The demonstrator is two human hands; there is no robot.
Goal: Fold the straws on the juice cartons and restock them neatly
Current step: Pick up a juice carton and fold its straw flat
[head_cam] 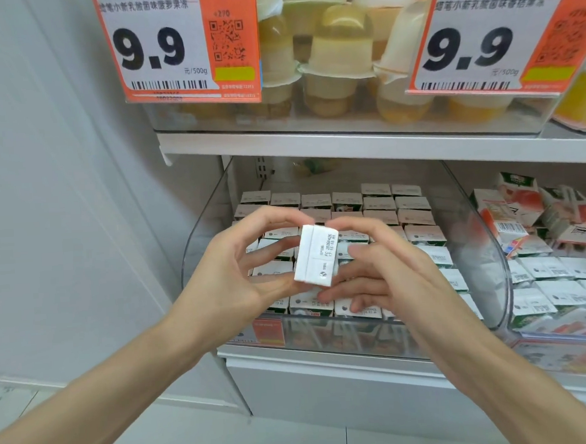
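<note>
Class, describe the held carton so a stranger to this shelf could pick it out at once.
Below the orange price tags sits a clear bin packed with rows of small cartons. In front of it, the left hand and right hand hold one white carton. It alone is lifted out of the rows, printed code facing us.

At the upper left of the frame, "9.9" is printed large on the orange price tag (177, 43), with "元/500g" set beneath it. The same "9.9" is shown on the second tag (493, 34) at the upper right. A code is stamped on the white carton (316, 254) at centre, seemingly "FC 28266426".
</note>
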